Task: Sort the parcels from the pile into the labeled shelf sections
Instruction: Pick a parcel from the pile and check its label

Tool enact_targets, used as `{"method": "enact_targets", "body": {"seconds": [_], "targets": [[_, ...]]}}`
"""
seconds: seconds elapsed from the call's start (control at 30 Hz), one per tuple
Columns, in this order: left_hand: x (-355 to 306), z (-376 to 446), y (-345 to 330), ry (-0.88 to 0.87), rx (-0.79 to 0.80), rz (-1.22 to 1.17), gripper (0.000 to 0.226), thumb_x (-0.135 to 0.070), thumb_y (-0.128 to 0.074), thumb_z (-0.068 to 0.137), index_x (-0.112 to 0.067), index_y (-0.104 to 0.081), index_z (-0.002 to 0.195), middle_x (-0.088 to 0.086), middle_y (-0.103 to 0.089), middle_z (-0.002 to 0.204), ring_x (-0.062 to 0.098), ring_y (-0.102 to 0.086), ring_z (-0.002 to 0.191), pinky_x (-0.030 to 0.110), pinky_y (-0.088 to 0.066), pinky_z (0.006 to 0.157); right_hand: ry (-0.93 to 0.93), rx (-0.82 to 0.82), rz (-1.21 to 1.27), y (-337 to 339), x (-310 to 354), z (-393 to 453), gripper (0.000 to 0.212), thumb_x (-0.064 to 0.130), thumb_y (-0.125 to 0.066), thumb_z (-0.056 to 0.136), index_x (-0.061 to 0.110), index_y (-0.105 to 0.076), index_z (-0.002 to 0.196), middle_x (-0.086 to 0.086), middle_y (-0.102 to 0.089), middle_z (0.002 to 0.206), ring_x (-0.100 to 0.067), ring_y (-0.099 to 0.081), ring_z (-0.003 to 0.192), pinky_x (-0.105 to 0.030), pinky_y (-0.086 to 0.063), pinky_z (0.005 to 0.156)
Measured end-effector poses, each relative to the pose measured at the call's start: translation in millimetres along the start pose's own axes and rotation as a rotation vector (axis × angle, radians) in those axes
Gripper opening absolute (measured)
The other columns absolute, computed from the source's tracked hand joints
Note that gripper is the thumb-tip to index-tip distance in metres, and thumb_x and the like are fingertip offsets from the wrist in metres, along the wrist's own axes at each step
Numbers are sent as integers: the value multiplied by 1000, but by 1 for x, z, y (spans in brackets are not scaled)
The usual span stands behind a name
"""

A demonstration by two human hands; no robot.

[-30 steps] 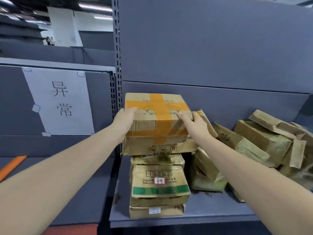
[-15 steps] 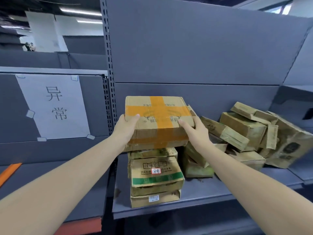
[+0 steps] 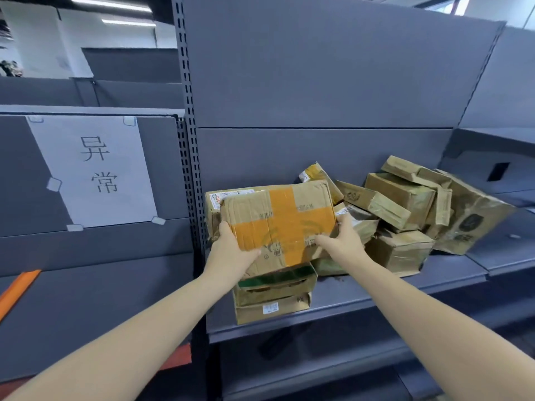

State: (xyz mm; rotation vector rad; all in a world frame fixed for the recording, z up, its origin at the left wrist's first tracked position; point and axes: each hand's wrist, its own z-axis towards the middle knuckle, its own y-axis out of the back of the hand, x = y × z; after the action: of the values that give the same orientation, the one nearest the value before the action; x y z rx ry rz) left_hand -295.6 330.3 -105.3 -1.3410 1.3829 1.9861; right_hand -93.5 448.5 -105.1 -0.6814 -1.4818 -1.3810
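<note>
A cardboard parcel with a cross of orange tape [image 3: 285, 224] is tilted toward me above a stack of boxes [image 3: 272, 296] on the grey shelf [image 3: 376, 299]. My left hand [image 3: 231, 250] grips its near left edge, and my right hand [image 3: 338, 241] holds its near right side, thumb on the top face. Behind it a second box with a label [image 3: 215, 204] shows at the left. A loose pile of parcels [image 3: 405, 209] lies to the right on the same shelf.
A white paper sign with two Chinese characters [image 3: 92, 172] is taped to the back panel of the left shelf section [image 3: 86, 299]. A perforated upright post [image 3: 188, 140] divides the sections. An orange strip [image 3: 17, 287] lies at far left.
The orange-taped parcel has been tipped so its top face turns toward me and pulled nearer; both hands stayed on it. The view shifted right and down.
</note>
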Motion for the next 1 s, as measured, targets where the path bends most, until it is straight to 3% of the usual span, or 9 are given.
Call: {"method": "enact_targets", "body": {"seconds": [0.1, 0.2, 0.33, 0.43, 0.53, 0.73, 0.87, 0.93, 1.0], "targets": [[3, -2, -2, 98, 6, -72, 90, -43, -72, 83, -10, -20, 148, 6, -46, 142, 21, -52, 117, 35, -48, 95, -14, 10, -66, -1, -12, -4, 55, 20, -76, 81, 18, -34, 115, 7, -53, 99, -11, -54, 90, -22, -45, 65], [-2, 2, -4, 174, 8, -180, 103, -67, -61, 79, -16, -11, 154, 4, -29, 156, 26, -34, 140, 44, -33, 113, -54, 17, -99, -2, -33, -6, 52, 12, -73, 80, 17, -35, 114, 2, -57, 101, -17, -59, 94, -33, -53, 75], [-17, 8, -11, 302, 37, -340, 117, -92, -40, 60, -30, -10, 154, 1, -23, 159, 31, -27, 143, 57, -27, 113, -76, 29, -147, -4, -52, -5, 50, 9, -72, 81, 16, -33, 112, -1, -58, 97, -18, -59, 88, -30, -48, 69], [-23, 13, -18, 367, 43, -326, 95, -80, -33, 83, -26, -5, 155, 2, -16, 161, 33, -23, 144, 57, -25, 114, -77, 43, -169, -3, -58, -1, 50, 6, -71, 81, 15, -33, 112, -1, -56, 98, -20, -58, 91, -30, -48, 71], [-22, 18, -23, 370, -4, -245, 80, -66, -33, 94, -21, -8, 155, 5, -25, 157, 34, -32, 139, 52, -33, 110, -66, 58, -166, -1, -60, 3, 51, 8, -72, 81, 16, -33, 113, 1, -57, 99, -19, -59, 92, -32, -52, 74], [-14, 24, -24, 358, -2, -208, 79, -69, -32, 90, -25, -16, 154, 6, -32, 154, 34, -36, 136, 53, -35, 109, -96, 91, -214, 13, -55, 11, 18, 13, -49, 91, 13, -46, 109, -8, -61, 96, -22, -58, 82, -35, -48, 69], [-15, 21, -24, 347, -3, -212, 81, -70, -34, 88, -25, -18, 153, 6, -34, 153, 34, -38, 135, 53, -35, 108, -192, -3, -190, 38, -42, 35, 28, 6, -40, 92, 14, -66, 89, -13, -68, 101, -30, -60, 98, -39, -49, 86], [-14, 20, -26, 354, -20, -211, 76, -63, -35, 93, -21, -17, 153, 7, -33, 153, 33, -37, 136, 52, -36, 109, -230, -56, -97, 47, -30, 49, 24, 13, -45, 95, 11, -68, 99, -12, -68, 106, -27, -61, 98, -35, -49, 81], [-15, 20, -26, 364, -27, -219, 75, -60, -38, 93, -20, -18, 153, 6, -33, 152, 33, -36, 135, 51, -36, 108, -282, -46, 70, 51, -15, 56, 37, 36, -48, 96, 12, -64, 119, -9, -64, 121, -27, -58, 107, -40, -47, 93]]}}
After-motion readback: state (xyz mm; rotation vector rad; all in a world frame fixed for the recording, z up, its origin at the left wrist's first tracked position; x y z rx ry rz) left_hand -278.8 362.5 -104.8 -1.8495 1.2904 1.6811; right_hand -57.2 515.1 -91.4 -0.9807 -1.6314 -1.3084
